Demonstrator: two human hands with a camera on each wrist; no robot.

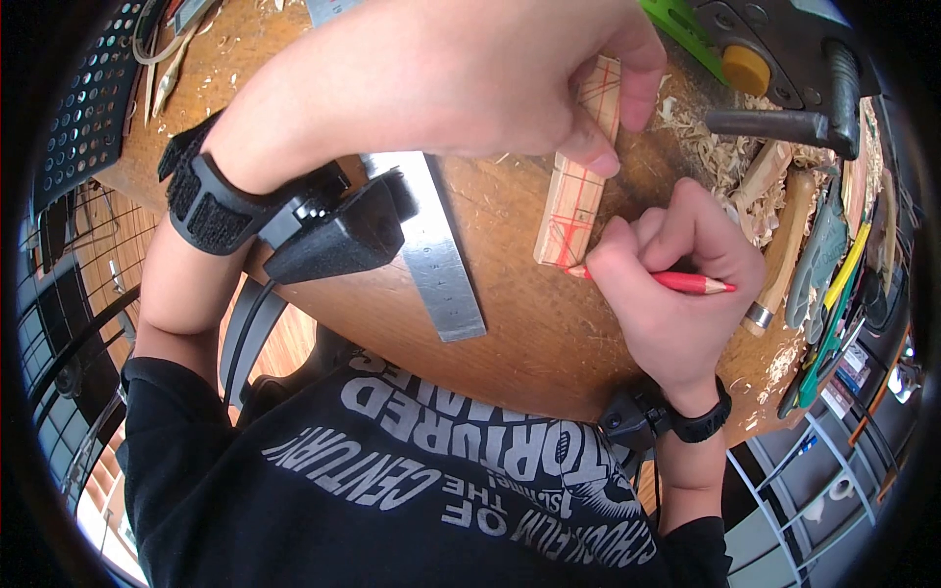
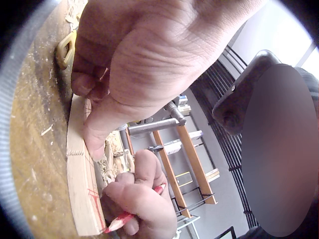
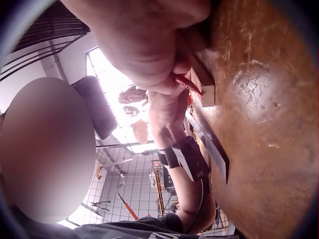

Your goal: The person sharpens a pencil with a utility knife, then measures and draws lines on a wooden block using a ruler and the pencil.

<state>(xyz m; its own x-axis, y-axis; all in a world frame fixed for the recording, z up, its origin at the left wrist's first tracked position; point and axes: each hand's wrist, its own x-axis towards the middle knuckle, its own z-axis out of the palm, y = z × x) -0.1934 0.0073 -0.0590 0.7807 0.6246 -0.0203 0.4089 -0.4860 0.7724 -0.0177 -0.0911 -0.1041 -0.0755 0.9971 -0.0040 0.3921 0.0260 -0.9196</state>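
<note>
A rectangular wood block (image 1: 571,211) with red pencil lines lies on the wooden table (image 1: 520,323). The left hand (image 1: 490,78) grips its far part between thumb and fingers. The right hand (image 1: 686,284) pinches a red pencil (image 1: 691,283), its tip touching the block's near end. In the left wrist view the pencil (image 2: 121,220) meets the lower edge of the block (image 2: 82,194), beside red marks; a notched line crosses the block's side. The right wrist view has the pencil (image 3: 189,84) at the block's end face (image 3: 208,95).
A metal ruler (image 1: 441,274) lies left of the block. Wood shavings (image 1: 720,147), a metal vise (image 1: 784,122), a green tool (image 1: 681,34) and a wooden-handled tool (image 1: 781,255) are at the right. Several more tools stand along the right edge. A perforated black panel (image 1: 83,108) is at the far left.
</note>
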